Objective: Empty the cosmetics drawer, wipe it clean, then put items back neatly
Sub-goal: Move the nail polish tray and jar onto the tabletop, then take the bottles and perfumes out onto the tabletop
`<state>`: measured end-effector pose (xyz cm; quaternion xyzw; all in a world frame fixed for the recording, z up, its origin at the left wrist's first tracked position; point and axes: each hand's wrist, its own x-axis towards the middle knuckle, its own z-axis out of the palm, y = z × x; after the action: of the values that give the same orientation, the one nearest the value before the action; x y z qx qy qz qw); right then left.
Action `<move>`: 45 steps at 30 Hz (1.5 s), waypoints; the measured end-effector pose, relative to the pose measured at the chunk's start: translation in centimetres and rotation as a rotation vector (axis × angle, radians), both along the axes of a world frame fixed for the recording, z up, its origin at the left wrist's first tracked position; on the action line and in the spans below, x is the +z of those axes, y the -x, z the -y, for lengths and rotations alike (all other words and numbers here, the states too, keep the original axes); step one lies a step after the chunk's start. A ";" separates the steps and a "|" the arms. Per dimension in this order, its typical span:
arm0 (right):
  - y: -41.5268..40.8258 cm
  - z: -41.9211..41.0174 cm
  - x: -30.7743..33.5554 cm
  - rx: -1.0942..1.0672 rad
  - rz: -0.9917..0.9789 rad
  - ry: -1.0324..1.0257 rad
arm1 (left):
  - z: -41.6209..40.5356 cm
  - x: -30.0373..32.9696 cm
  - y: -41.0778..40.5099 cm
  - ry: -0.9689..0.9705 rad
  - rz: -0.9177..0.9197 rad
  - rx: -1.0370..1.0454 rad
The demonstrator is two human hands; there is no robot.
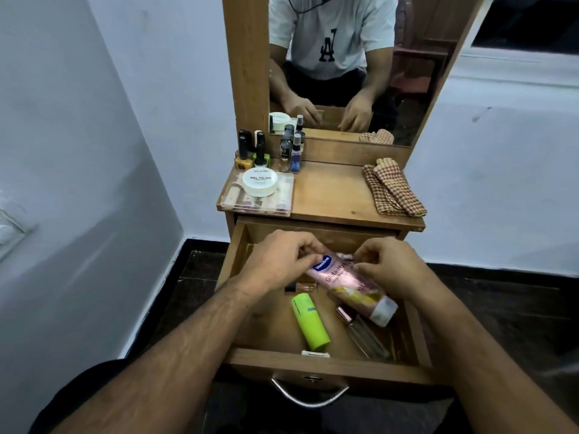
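Note:
The wooden drawer (322,366) stands pulled out below the dresser top. Both hands are inside it at the back. My left hand (279,258) has its fingers curled at the top end of a pink Vaseline tube (351,285). My right hand (388,264) pinches something small beside the tube; what it is cannot be made out. In front of them lie a lime-green bottle (310,321) and a clear perfume bottle with a pink cap (363,335). A small dark item (300,287) lies under my left hand.
On the dresser top (329,195) sit a white nail polish remover jar (260,182) on a clear case (275,205), nail polish bottles (252,150), small spray bottles (289,151) and a folded checked cloth (393,191). A mirror (344,64) stands behind. White walls flank the dresser.

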<state>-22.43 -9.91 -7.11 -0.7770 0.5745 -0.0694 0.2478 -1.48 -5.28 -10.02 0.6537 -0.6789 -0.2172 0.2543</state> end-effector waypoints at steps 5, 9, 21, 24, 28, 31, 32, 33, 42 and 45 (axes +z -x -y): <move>-0.7 -0.2 -0.7 0.085 -0.138 -0.034 | 0.0 -1.1 -0.8 -0.259 0.075 -0.135; -1.1 0.0 -0.5 0.090 -0.202 -0.011 | -0.2 -2.3 -0.2 -0.380 0.188 -0.254; -0.8 0.3 -1.5 0.072 -0.238 -0.171 | -0.8 -2.2 1.2 -0.385 0.377 -0.352; -0.8 0.5 -1.6 0.049 -0.215 -0.220 | -1.5 -2.3 2.7 -0.343 0.486 -0.412; -0.9 0.4 -1.7 0.042 -0.206 -0.241 | -1.5 -2.3 3.1 -0.258 0.562 -0.423; -0.9 0.5 -1.8 0.043 -0.189 -0.254 | -1.2 -2.5 2.8 -0.325 0.549 -0.440; -0.9 0.5 -1.9 0.043 -0.182 -0.261 | -1.2 -2.6 2.7 -0.364 0.537 -0.444; -0.9 0.5 -1.9 0.041 -0.175 -0.271 | -1.2 -2.6 2.6 -0.403 0.527 -0.449; -0.7 0.2 -2.0 0.092 -0.044 -0.369 | -1.1 2.0 -3.2 -0.354 -0.167 -0.308; -1.7 -0.9 -2.1 0.153 -0.008 -0.440 | -1.2 2.1 -5.0 -0.179 -0.334 -0.121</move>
<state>-20.69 -9.03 -9.18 -0.7460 0.5161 0.0794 0.4134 3.47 -4.04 -7.95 0.5867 -0.6432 -0.3970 0.2907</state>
